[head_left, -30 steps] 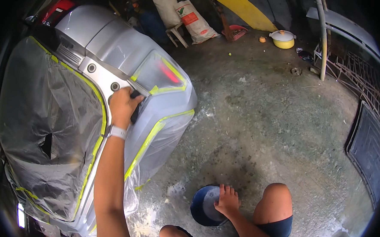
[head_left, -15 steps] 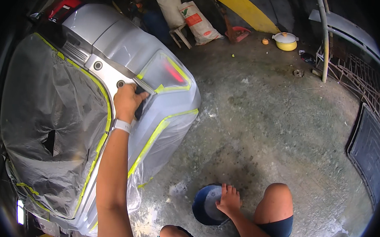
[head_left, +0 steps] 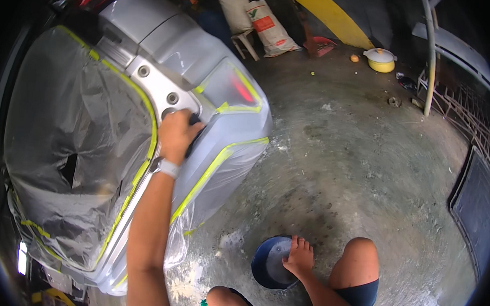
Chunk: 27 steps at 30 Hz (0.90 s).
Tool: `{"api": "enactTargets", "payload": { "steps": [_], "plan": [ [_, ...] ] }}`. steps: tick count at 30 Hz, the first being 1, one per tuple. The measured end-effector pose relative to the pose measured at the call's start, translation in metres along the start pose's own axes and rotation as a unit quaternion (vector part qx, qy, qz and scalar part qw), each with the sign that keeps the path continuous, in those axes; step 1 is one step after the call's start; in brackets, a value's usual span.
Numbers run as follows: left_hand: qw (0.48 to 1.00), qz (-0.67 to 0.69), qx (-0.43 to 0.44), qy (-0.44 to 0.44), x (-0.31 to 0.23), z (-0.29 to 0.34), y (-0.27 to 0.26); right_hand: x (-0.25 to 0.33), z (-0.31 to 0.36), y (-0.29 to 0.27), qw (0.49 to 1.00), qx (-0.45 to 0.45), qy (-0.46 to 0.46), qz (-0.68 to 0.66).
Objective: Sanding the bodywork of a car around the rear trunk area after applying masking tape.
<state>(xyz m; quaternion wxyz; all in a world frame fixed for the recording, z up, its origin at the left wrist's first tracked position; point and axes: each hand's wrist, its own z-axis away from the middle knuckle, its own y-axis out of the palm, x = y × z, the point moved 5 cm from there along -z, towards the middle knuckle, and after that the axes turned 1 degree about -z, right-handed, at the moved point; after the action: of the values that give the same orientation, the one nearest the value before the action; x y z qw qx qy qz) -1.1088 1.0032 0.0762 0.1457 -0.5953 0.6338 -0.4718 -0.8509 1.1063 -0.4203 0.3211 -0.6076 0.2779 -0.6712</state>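
My left hand (head_left: 178, 138) is closed round a dark flat piece of sandpaper (head_left: 196, 134), pressed against the silver car bumper (head_left: 209, 98). Its grip lies just below the round sensor holes in the bright panel, and part of the sandpaper is hidden under the palm. Clear plastic sheeting (head_left: 78, 161), edged with yellow-green masking tape (head_left: 149, 153), covers the car to the left of the hand. At the lower middle, a dark blue bucket (head_left: 259, 264) with cloudy greyish contents stands on the floor. My right hand (head_left: 299, 255) holds its right rim, thumb on the inner side.
A masked red tail light (head_left: 243, 90) sits to the right of the panel. Sacks (head_left: 269, 29) lean at the back beside a yellow pot (head_left: 381, 63) and a red dustpan (head_left: 321, 46). A pole (head_left: 429, 68), metal racks and a dark mat (head_left: 473, 204) line the right side.
My left hand has slid with the sandpaper down the bumper, away from the sensor holes. The whole view has shifted slightly, while my right hand stays on the bucket rim.
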Motion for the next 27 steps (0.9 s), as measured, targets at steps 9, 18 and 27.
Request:
{"api": "enactTargets", "payload": {
  "steps": [9, 18, 27],
  "plan": [
    [0.996, 0.056, -0.022, -0.066, 0.002, 0.098, -0.031, -0.005, -0.001, 0.004, 0.998, -0.062, -0.024, -0.021],
    [0.898, 0.373, -0.002, -0.233, -0.054, 0.345, 0.021, 0.201, 0.056, -0.149, 0.883, -0.102, -0.426, -0.17],
    [0.585, 0.778, -0.021, -0.227, 0.022, 0.325, -0.014, 0.318, 0.016, -0.204, 0.825, -0.12, -0.552, -0.025]
  ]
}}
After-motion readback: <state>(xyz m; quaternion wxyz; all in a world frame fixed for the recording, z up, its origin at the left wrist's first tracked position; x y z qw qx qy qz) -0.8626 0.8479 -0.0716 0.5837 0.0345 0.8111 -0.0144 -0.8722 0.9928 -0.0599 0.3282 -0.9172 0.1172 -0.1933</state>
